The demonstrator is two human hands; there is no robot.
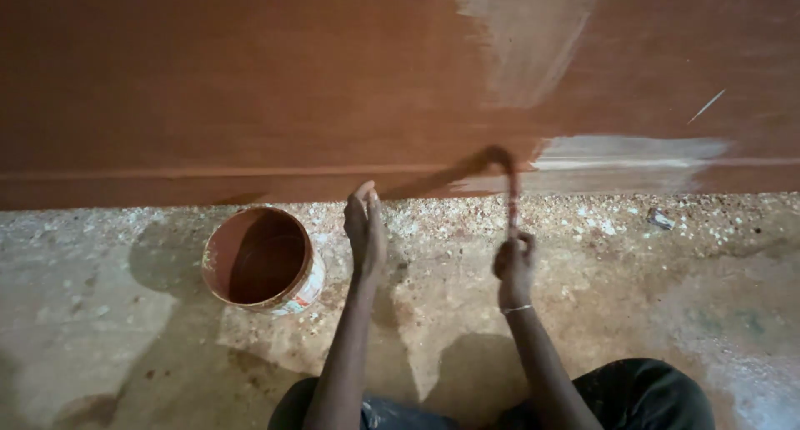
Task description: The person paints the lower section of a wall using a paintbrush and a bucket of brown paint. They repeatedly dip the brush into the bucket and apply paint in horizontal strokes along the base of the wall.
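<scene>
My right hand (513, 263) grips the handle of a paintbrush (510, 188) whose bristles press against the bottom strip of a red-brown painted wall (250, 80). An unpainted whitish patch (617, 159) lies just right of the brush tip. Extended flat with fingers together, my left hand (365, 230) holds nothing and reaches toward the wall's base. A round paint bucket (263, 260) with red-brown paint inside stands on the floor to the left of my left hand.
The rough concrete floor (108, 313) is speckled with pale debris along the wall. A second whitish unpainted patch (525, 30) shows higher on the wall. My knees in dark trousers (642, 392) are at the bottom edge.
</scene>
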